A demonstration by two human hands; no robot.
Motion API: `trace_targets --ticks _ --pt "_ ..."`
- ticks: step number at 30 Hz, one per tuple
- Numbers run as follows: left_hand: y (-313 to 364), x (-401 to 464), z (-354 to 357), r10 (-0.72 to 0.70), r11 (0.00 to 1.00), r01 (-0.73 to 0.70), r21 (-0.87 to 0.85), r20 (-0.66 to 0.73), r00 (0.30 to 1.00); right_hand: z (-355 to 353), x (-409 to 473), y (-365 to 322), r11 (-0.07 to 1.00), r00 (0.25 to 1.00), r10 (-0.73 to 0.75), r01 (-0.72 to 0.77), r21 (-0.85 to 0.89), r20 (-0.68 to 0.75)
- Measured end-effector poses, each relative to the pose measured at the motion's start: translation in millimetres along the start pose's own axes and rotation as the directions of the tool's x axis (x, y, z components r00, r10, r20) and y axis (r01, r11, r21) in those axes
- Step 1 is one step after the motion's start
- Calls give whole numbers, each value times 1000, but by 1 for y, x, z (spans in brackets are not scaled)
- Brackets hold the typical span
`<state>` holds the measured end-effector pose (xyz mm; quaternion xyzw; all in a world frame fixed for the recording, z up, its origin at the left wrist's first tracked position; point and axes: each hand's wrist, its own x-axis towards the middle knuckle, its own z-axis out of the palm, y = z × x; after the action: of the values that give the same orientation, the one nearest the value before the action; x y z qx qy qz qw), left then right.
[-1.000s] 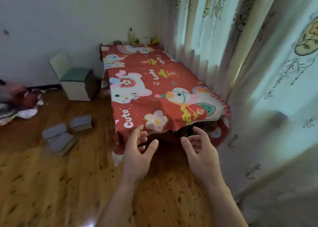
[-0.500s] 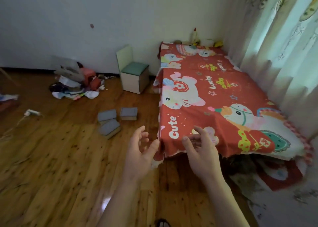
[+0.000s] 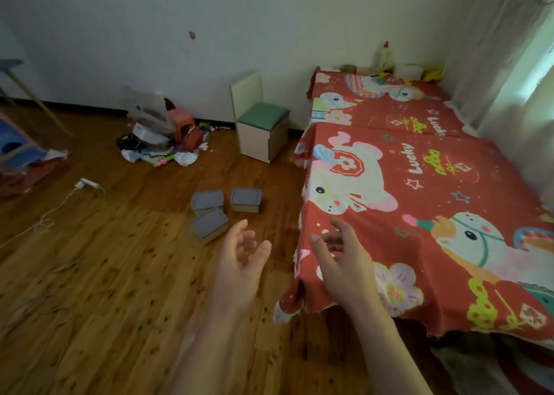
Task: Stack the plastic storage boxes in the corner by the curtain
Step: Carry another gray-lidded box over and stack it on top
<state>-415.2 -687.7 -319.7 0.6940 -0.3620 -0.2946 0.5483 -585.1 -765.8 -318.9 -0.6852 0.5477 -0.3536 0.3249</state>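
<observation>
Three small plastic storage boxes with grey lids lie on the wooden floor: one at the back left (image 3: 207, 200), one at the back right (image 3: 246, 199), and a tilted one nearest me (image 3: 209, 224). My left hand (image 3: 239, 263) hovers just in front of the tilted box, fingers relaxed, holding nothing. My right hand (image 3: 344, 263) is held out beside it over the corner of the red cartoon cloth (image 3: 404, 191), also empty with loosely spread fingers. The curtain (image 3: 515, 74) hangs along the right edge.
A low table under the red cloth fills the right side. A small green-seated chair (image 3: 262, 125) stands against the wall. A pile of clutter (image 3: 162, 137) lies by the wall at left, and a white cable with plug (image 3: 84, 184) trails over the floor.
The view has swung left, away from the curtain. The boxes, chair and clutter have moved toward the centre of view. Both hands stay raised and empty.
</observation>
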Motion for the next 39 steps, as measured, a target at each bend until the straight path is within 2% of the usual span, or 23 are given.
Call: trace_targets --ticks 7,24,39 --pt "-25 64 -30 -48 999 47 -5 -96 994 59 57 -19 1000 995 -25 25 4 97" --pt "-78 292 -143 -88 996 88 -22 -10 996 240 191 -89 998 995 52 -47 -51 91" --pt "-115 413 -187 -174 985 172 -31 -72 982 345 290 -105 991 982 51 -27 -127 182"
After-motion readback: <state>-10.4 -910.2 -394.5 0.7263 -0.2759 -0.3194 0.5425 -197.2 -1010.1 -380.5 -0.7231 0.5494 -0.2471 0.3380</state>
